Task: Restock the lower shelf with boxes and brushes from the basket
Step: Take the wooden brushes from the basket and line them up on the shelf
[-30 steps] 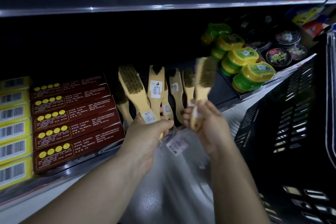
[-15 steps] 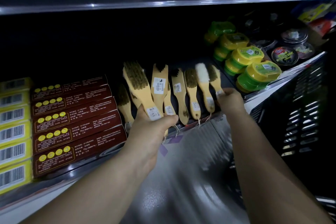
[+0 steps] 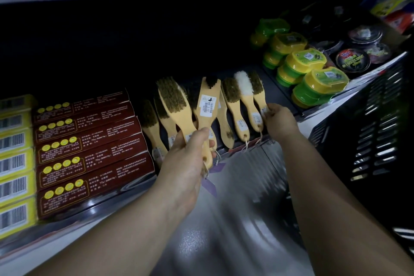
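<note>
Pale wooden brushes [image 3: 233, 110] with brown bristles, one white-bristled brush [image 3: 244, 84]. Dark red boxes [image 3: 89, 148] bearing rows of yellow dots; yellow boxes [image 3: 15, 163] with black barcodes. Yellow-lidded green tubs [image 3: 313, 78]. Black slotted basket [image 3: 369, 141].

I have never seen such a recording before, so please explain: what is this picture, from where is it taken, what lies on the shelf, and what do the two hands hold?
No machine here: a person wears a camera on the head, which looks down at their own two bare hands before a shop shelf.

The left hand grips two wooden-handled brushes by their handles. The right hand pinches the handle of the rightmost brush in the row on the lower shelf.

On the shelf lie dark red boxes, yellow boxes at the far left, and to the right green and yellow tubs and round black tins. The black basket stands at the right.
</note>
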A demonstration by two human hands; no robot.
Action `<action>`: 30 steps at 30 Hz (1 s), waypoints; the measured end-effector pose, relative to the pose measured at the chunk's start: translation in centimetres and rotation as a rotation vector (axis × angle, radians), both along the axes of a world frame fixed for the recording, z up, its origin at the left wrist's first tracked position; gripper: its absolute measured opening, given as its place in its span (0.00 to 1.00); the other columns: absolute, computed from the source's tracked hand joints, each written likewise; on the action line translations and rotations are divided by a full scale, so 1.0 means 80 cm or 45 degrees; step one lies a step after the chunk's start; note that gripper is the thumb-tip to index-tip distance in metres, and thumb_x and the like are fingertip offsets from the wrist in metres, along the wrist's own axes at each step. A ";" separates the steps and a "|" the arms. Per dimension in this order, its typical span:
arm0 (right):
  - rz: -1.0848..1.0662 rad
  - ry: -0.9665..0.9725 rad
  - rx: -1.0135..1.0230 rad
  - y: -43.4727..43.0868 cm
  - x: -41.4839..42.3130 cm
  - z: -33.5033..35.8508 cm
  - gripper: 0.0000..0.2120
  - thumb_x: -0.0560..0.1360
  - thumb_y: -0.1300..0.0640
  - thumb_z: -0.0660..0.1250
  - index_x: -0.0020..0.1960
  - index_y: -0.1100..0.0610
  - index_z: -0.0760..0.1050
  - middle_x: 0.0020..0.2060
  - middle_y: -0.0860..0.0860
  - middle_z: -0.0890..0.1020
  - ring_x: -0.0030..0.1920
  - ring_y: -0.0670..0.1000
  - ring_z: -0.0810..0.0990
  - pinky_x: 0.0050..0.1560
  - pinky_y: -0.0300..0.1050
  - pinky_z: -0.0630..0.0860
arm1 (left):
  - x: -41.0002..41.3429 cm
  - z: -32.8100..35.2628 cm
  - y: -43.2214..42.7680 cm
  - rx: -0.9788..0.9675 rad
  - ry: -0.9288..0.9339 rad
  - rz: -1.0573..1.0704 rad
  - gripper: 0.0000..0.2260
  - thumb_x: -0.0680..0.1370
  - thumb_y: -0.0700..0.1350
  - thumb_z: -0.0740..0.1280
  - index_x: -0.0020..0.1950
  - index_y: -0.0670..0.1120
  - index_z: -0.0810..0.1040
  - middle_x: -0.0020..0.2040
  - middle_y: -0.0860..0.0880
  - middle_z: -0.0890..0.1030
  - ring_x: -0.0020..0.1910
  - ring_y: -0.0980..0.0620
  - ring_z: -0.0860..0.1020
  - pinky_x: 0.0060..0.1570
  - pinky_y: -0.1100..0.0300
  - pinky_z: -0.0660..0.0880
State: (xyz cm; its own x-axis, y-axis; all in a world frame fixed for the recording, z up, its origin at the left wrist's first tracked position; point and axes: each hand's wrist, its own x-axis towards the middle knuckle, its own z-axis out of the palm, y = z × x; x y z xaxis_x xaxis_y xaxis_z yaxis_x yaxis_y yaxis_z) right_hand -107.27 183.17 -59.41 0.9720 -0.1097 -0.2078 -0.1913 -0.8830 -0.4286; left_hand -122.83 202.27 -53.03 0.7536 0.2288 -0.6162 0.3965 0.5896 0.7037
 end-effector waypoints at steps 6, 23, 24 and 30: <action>-0.175 -0.351 0.202 0.032 -0.046 0.036 0.14 0.78 0.62 0.57 0.61 0.59 0.74 0.58 0.60 0.75 0.57 0.60 0.74 0.54 0.50 0.72 | -0.004 -0.002 0.003 0.054 -0.049 -0.100 0.03 0.76 0.44 0.66 0.48 0.49 0.78 0.37 0.52 0.85 0.29 0.59 0.79 0.29 0.67 0.75; -0.454 -0.092 1.305 0.080 -0.104 0.080 0.10 0.81 0.61 0.51 0.47 0.58 0.71 0.26 0.51 0.78 0.26 0.48 0.76 0.26 0.37 0.74 | 0.000 -0.006 0.013 0.209 -0.109 -0.063 0.09 0.77 0.53 0.63 0.43 0.53 0.81 0.34 0.55 0.79 0.30 0.57 0.76 0.26 0.66 0.71; -0.541 -0.194 1.249 0.070 -0.089 0.078 0.11 0.79 0.62 0.51 0.44 0.59 0.70 0.26 0.52 0.76 0.26 0.49 0.74 0.24 0.34 0.71 | 0.000 -0.007 0.014 0.223 -0.087 -0.065 0.11 0.77 0.55 0.62 0.42 0.54 0.82 0.35 0.55 0.79 0.30 0.56 0.74 0.27 0.64 0.70; -0.706 -0.222 0.920 0.025 -0.016 0.044 0.08 0.79 0.62 0.53 0.52 0.54 0.69 0.33 0.48 0.70 0.31 0.46 0.69 0.32 0.40 0.66 | -0.001 -0.013 0.011 0.197 -0.092 -0.104 0.12 0.78 0.54 0.61 0.41 0.54 0.82 0.22 0.59 0.75 0.20 0.62 0.70 0.23 0.67 0.69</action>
State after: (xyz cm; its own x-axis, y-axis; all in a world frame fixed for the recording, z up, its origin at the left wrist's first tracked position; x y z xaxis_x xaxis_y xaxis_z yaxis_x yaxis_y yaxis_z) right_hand -108.53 185.19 -55.85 0.8434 -0.4690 -0.2622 -0.3870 -0.1918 -0.9019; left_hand -122.94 203.19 -54.09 0.8144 0.2526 -0.5224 0.3841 0.4403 0.8116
